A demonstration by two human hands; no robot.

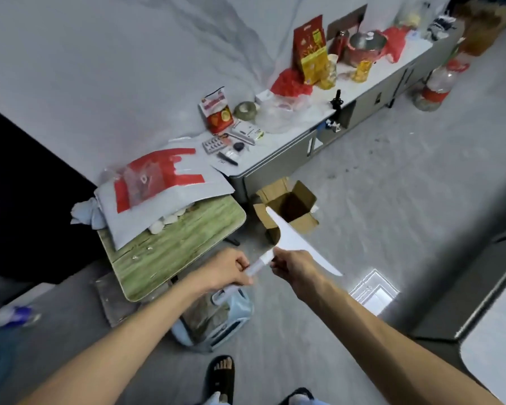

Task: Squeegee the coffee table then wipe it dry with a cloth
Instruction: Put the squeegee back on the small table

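A white squeegee (292, 238) hangs in the air over the floor, right of the green wood-grain coffee table (181, 252). My left hand (231, 270) grips its handle low down. My right hand (292, 264) pinches the handle just below the long blade. A pale blue cloth (85, 214) lies bunched at the table's far left corner. A grey-and-red plastic bag (158, 188) covers the table's far half.
An open cardboard box (289, 209) stands on the floor beyond the squeegee. A long low cabinet (319, 118) along the wall carries packets, bottles and a pot. A light blue stool (214, 320) stands below my hands, and my sandalled foot (221, 375) is near it.
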